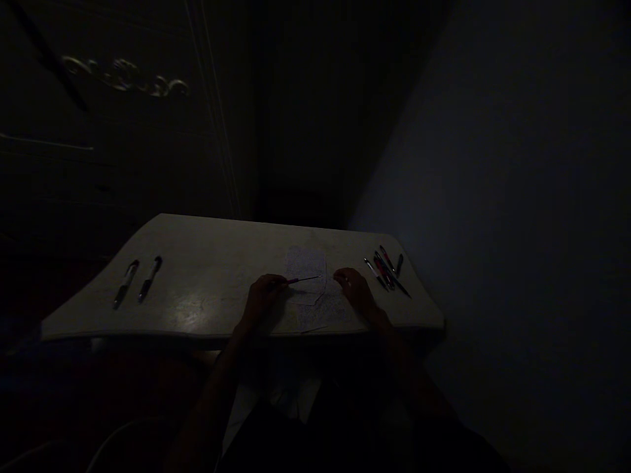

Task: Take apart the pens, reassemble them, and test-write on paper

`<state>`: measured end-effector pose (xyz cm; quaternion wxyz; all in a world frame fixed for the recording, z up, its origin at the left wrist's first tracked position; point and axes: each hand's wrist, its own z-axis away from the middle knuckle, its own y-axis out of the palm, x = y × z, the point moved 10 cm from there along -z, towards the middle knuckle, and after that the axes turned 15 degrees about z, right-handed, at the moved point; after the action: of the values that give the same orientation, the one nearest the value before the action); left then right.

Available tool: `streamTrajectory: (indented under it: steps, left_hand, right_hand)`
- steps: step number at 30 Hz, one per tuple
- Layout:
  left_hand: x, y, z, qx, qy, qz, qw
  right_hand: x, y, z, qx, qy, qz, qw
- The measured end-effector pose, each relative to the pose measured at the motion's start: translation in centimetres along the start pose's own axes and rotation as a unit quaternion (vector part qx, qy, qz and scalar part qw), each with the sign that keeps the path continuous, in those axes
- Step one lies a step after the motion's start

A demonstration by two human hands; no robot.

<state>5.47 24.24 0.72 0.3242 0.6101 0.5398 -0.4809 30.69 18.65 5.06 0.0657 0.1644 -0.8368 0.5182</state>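
In the dim head view my left hand is closed around the near end of a slim pen-like stick. Its thicker part by my fingers looks purple, and its thin tip points right over the papers. Small paper sheets with what looks like dense marking lie overlapped beneath it. On their right side my right hand has thumb and fingers pinched together. A small pale spot shows at those fingers, too dark to name. The two hands are apart.
A cluster of several pens lies right of my right hand. Two more pens rest at the left of the white table. A pale wall rises at the right; dark furniture with a carved ornament stands at the left.
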Motion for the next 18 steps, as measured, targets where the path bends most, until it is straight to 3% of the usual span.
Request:
streamTrajectory:
  steps: [5, 18]
  left_hand:
    - [-0.1, 0.1, 0.0, 0.013, 0.019, -0.027, 0.999]
    - [-0.2, 0.1, 0.1, 0.017, 0.032, -0.025, 0.999]
  right_hand:
    - [2.0, -0.9, -0.5, -0.015, -0.055, 0.009, 0.998]
    - [2.4, 0.0, -0.5, 0.024, -0.068, 0.030, 0.997]
